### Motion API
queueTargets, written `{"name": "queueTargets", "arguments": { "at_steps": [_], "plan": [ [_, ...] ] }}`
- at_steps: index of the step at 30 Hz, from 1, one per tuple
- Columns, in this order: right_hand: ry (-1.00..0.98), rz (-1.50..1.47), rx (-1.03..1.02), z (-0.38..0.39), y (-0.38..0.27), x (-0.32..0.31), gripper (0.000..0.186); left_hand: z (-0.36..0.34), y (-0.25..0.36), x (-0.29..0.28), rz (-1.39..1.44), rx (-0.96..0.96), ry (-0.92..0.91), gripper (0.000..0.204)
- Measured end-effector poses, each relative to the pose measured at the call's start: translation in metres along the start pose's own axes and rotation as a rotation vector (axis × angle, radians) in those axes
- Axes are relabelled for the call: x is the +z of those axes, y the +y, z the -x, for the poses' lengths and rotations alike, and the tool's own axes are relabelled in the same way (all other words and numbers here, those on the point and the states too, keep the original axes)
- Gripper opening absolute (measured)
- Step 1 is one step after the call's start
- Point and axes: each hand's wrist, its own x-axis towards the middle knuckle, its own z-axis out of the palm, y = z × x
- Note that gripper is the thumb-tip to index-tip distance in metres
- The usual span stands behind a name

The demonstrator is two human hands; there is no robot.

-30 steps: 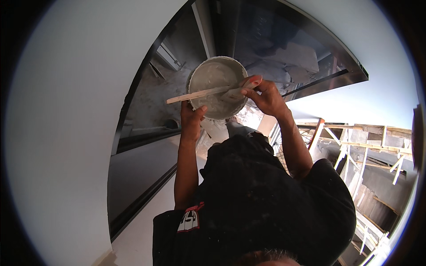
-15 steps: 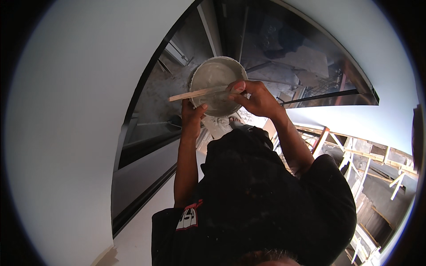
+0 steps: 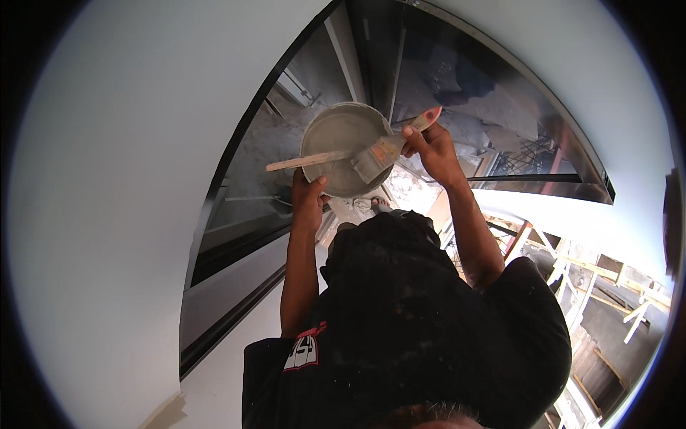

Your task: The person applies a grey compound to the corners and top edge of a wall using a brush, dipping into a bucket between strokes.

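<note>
My left hand (image 3: 307, 196) grips the lower-left rim of a round bucket (image 3: 336, 130) of grey, paste-like mixture, its thumb over the edge. A flat pale wooden stick (image 3: 286, 164) lies across the bucket, one end jutting out past the left rim near that hand. In my right hand (image 3: 436, 154) is a wide flat paintbrush (image 3: 379, 154) with a red-tipped handle, pinched between thumb and fingers. The handle angles up to the right, and the grey-coated bristles hang over the inside of the bucket. My sandalled foot (image 3: 379, 204) shows just beyond the bucket.
A glossy dark reflective panel (image 3: 479, 71) with metal edging surrounds the bucket, between white wall surfaces (image 3: 107, 200) left and right. Lower right, a timber framework (image 3: 593, 272) of pale battens stands over a rough grey area. Dark rails (image 3: 232, 325) run along the lower left.
My right hand has moved up and outward, tilting the brush so its whole head and handle now show. The bucket has shifted slightly down in view; my left hand still holds it.
</note>
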Motion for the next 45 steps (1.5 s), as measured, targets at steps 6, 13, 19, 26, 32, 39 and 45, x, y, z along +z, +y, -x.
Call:
{"name": "queueTargets", "arguments": {
  "at_steps": [6,13,19,26,32,39,45],
  "plan": [
    [0.056,-0.122,-0.128,0.001,-0.004,-0.002,0.027,0.000,-0.003,-0.004,0.055,0.011,0.046,0.067],
    [0.098,0.377,-0.578,-0.011,-0.024,0.015,0.019,0.001,-0.002,-0.002,0.048,0.004,0.022,0.066],
    [0.096,0.391,-0.457,-0.010,-0.025,0.035,0.017,0.000,0.007,0.002,-0.122,0.147,-0.064,0.067],
    [0.208,0.339,-0.220,-0.012,-0.040,0.045,0.030,0.002,0.007,-0.002,-0.089,0.137,-0.087,0.066],
    [0.307,0.431,-0.296,-0.009,-0.033,0.044,0.036,0.007,0.006,0.002,-0.054,0.128,-0.082,0.065],
    [0.355,0.480,-0.322,-0.009,-0.031,0.051,0.037,0.010,0.005,0.003,-0.096,0.093,-0.059,0.064],
    [0.412,0.292,-0.395,-0.016,0.010,0.041,0.030,0.009,-0.011,-0.009,-0.095,0.050,0.032,0.065]
  ]
}}
